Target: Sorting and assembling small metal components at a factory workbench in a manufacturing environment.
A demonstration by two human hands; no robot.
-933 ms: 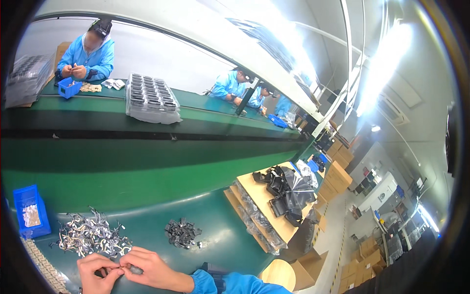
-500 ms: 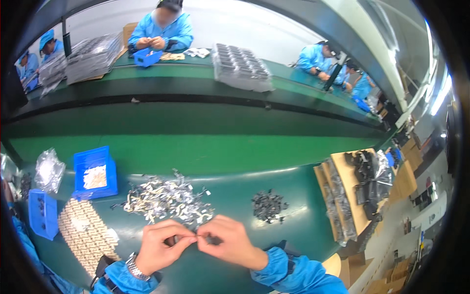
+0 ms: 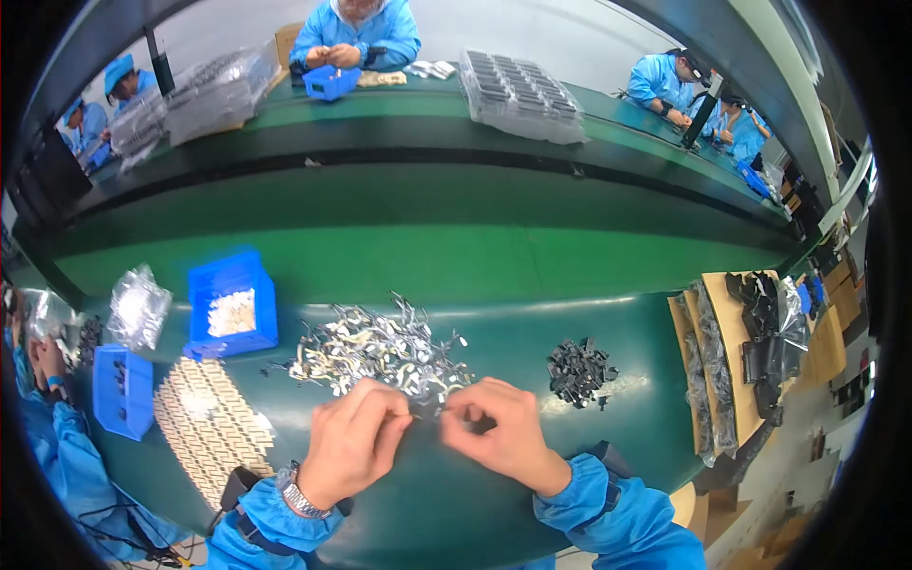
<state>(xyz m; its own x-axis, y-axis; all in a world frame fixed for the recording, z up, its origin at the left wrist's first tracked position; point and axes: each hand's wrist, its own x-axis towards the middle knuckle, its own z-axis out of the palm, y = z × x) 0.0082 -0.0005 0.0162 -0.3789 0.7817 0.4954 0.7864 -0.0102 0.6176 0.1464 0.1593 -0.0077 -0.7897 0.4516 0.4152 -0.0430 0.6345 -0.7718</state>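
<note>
Just in front of me, my left hand (image 3: 353, 439) is closed in a pinch, its thumb and forefinger tips together. What lies between them is too small to make out. A short gap away, my right hand (image 3: 503, 432) curls its fingers toward the thumb, slightly smeared, and anything in it is hidden. Both hands are at the near edge of a loose heap of small silvery and pale strip-like parts (image 3: 375, 347). Right of that heap lies a smaller pile of little black parts (image 3: 580, 372). The green work table (image 3: 437, 513) is under both hands.
At left stand a blue bin of pale pieces (image 3: 231, 261), a smaller blue bin (image 3: 123, 389), a clear plastic bag (image 3: 139, 306) and a patterned beige sheet (image 3: 211, 427). Cardboard-layered black parts (image 3: 731, 361) are stacked at right. Co-workers sit beyond a raised green ledge (image 3: 399, 256); another's hands show far left.
My hands have come apart; before, their fingertips met. The whole scene sits further right and higher in the picture, as the view has shifted.
</note>
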